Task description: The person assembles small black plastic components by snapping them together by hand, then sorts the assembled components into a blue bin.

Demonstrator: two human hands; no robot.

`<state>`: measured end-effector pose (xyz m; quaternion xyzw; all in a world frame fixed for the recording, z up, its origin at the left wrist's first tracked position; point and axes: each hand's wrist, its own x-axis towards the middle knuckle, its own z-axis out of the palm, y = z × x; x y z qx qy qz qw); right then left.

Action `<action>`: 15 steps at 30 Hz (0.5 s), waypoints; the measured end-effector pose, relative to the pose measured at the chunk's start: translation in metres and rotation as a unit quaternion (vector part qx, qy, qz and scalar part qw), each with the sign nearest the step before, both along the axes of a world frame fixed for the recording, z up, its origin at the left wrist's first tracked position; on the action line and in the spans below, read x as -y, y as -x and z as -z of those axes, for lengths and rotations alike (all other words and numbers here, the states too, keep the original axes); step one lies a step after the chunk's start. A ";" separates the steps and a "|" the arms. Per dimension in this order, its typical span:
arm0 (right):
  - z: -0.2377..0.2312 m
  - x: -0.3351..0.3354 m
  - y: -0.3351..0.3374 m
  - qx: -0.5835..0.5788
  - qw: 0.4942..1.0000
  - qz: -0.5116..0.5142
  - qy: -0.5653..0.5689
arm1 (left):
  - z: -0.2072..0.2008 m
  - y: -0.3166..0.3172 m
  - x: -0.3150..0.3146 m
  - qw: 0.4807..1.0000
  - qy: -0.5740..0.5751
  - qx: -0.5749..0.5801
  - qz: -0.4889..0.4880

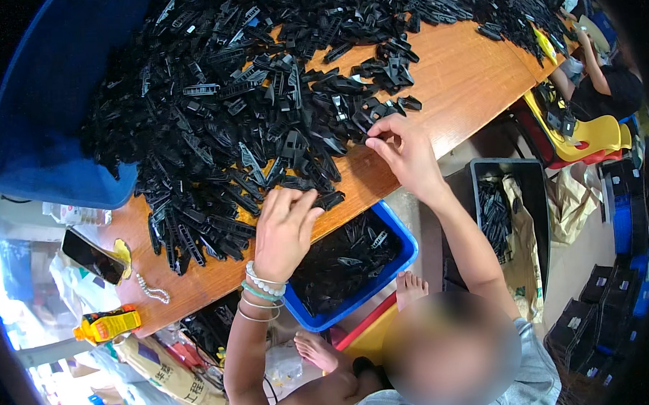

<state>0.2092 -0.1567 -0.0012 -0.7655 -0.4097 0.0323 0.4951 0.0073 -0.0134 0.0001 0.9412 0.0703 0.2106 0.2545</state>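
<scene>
A big heap of black plastic parts (pixel 213 135) covers much of the wooden table. At the heap's near edge is my left hand (pixel 285 222), its fingers bent and slightly apart, close to a loose black part (pixel 329 201). Bracelets circle that wrist. To the right, my right hand (pixel 407 157) hovers by the table's edge with thumb and forefinger tips brought together beside the parts. Whatever lies between those tips is too small to make out. Below the table edge, between my arms, a blue bin (pixel 407 260) holds more black parts.
A large blue tub (pixel 28 136) lies tipped at the left of the heap. A phone (pixel 91 256), a beaded bracelet (pixel 153 291) and a yellow bottle (pixel 112 325) are on the table's left end. A black crate (pixel 542 215) stands at right, near a yellow chair (pixel 589 136) and another person (pixel 609 89).
</scene>
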 end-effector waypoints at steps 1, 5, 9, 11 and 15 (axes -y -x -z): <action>-0.004 0.000 -0.002 -0.001 1.000 0.002 0.001 | 0.003 0.000 0.000 0.999 0.008 0.027 -0.034; -0.013 0.001 -0.002 -0.213 0.976 -0.026 0.031 | 0.006 0.007 0.006 0.998 -0.020 0.039 -0.040; -0.003 0.008 0.006 -0.332 0.942 -0.037 -0.002 | 0.010 0.016 0.013 0.999 0.013 0.013 -0.039; 0.002 0.016 0.011 -0.396 0.915 -0.071 -0.037 | 0.008 0.019 0.014 0.999 0.027 0.007 -0.042; 0.005 0.030 0.040 -0.479 0.860 -0.169 -0.040 | 0.008 0.022 0.010 0.996 0.070 0.019 -0.043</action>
